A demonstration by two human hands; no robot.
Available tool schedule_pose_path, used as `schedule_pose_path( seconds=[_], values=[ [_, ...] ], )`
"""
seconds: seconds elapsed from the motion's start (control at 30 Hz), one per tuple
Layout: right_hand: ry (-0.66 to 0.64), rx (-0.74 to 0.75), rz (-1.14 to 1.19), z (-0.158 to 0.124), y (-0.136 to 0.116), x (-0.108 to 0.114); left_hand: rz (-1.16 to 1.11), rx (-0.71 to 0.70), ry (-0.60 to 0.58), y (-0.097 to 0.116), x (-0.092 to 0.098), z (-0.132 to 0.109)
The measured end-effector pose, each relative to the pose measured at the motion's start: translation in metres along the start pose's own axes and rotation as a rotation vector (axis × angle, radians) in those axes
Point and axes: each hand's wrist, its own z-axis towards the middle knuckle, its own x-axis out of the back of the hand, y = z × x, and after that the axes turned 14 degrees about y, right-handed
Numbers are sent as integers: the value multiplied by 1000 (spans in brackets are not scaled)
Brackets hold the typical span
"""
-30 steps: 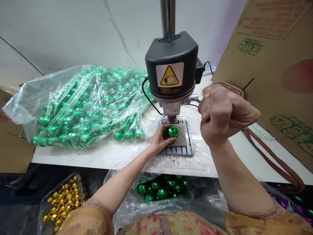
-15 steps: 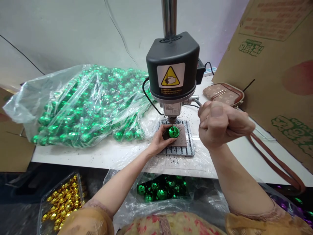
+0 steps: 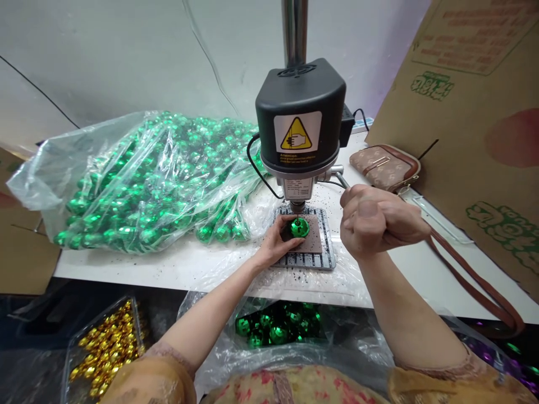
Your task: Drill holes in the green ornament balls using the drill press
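Under the chuck of a black drill press, a shiny green faceted ball rests on a brown board over the slotted metal base. My left hand grips the ball from the left between thumb and fingers. My right hand is closed around the press's metal feed lever, to the right of the machine head. The drill bit reaches down to the top of the ball; how deep it goes is too small to tell. Dark chips lie around the base.
A clear bag of green balls fills the table's left. More green balls lie in a bag below the front edge, beside a tub of gold balls. At right are a brown purse and a cardboard box.
My right hand has moved slightly down with the lever. The left hand and the ball stay in place, and the view has shifted a little.
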Motion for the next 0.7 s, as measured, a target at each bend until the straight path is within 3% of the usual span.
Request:
schedule_pose_path(
  seconds=[0.23,0.43,0.5,0.6,0.67,0.7],
  values=[
    [-46,-21,26,-5,-5,6,21,1,28,0,0,-1],
    [119,-349,-115,34,-14,-32,63,-6,67,4,-4,1],
    [72,-389,-93,48,-10,-41,124,-71,115,10,-3,-4],
    [28,-399,-63,56,-4,-44,247,-232,160,24,10,-25],
    [36,-374,-60,55,-2,-43,311,-346,61,34,25,-52],
    [48,-361,-59,54,-1,-43,340,-405,-44,38,34,-68]
  ],
)
